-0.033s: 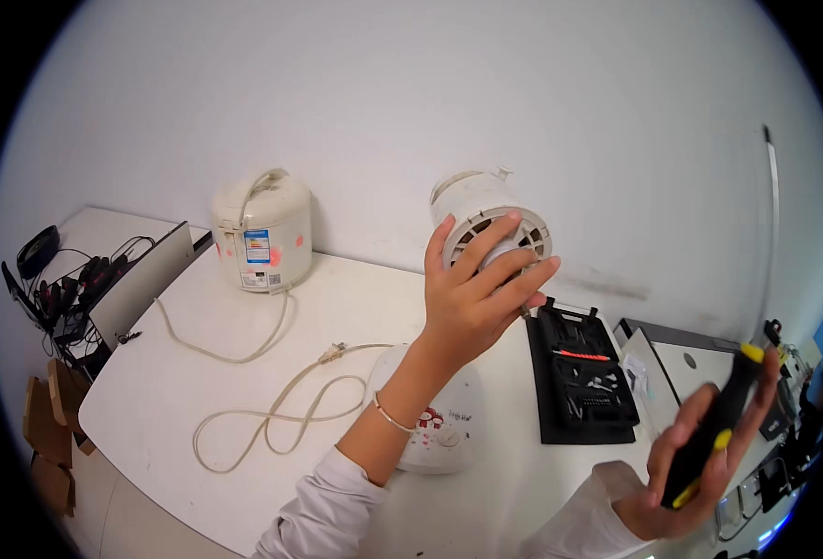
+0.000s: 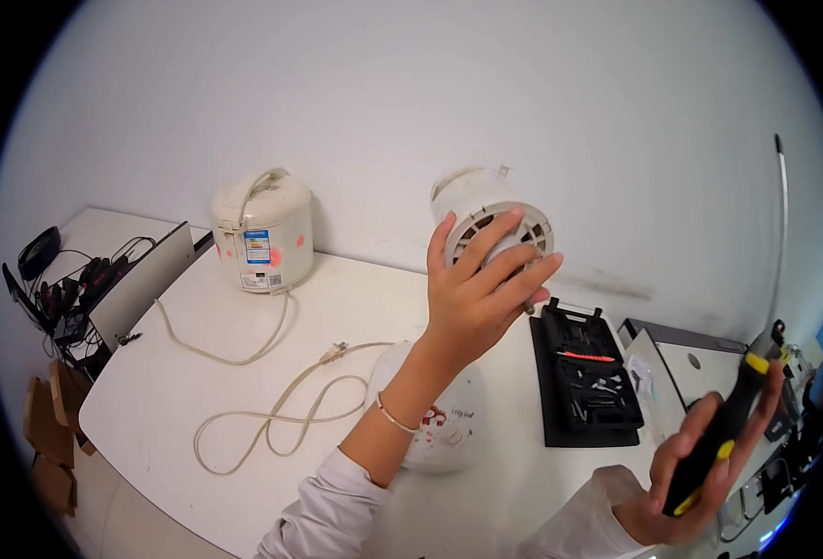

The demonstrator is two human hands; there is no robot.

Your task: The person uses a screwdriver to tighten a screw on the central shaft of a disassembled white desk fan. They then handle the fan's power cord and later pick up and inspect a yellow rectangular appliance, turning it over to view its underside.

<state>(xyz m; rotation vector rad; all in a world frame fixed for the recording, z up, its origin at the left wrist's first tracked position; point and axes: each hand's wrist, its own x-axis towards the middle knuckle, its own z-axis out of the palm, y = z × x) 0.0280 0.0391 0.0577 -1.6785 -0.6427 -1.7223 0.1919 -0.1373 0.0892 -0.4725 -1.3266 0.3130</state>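
Observation:
My left hand (image 2: pixel 472 298) is raised above the table, fingers spread and curled over the slotted end of a white cylindrical appliance housing (image 2: pixel 477 196). A small metal shaft or stub shows beneath the fingers at its lower right. At the right, my right hand (image 2: pixel 700 475) grips the black and yellow handle of a long screwdriver (image 2: pixel 724 433), its thin blade pointing upward and bending with the lens. Below my left forearm lies a white appliance base (image 2: pixel 444 438) with a printed pattern, partly hidden by the wrist, its cord (image 2: pixel 272 415) looped to the left.
A cream rice cooker (image 2: pixel 262 233) stands at the back left of the white table (image 2: pixel 188 373). An open black tool case (image 2: pixel 589 373) with bits lies at the right. Cables and tools (image 2: pixel 85 289) clutter a side desk; cardboard boxes (image 2: pixel 53 429) sit on the floor.
The screwdriver and my right hand have shifted slightly to the right. My left hand with the housing has barely moved.

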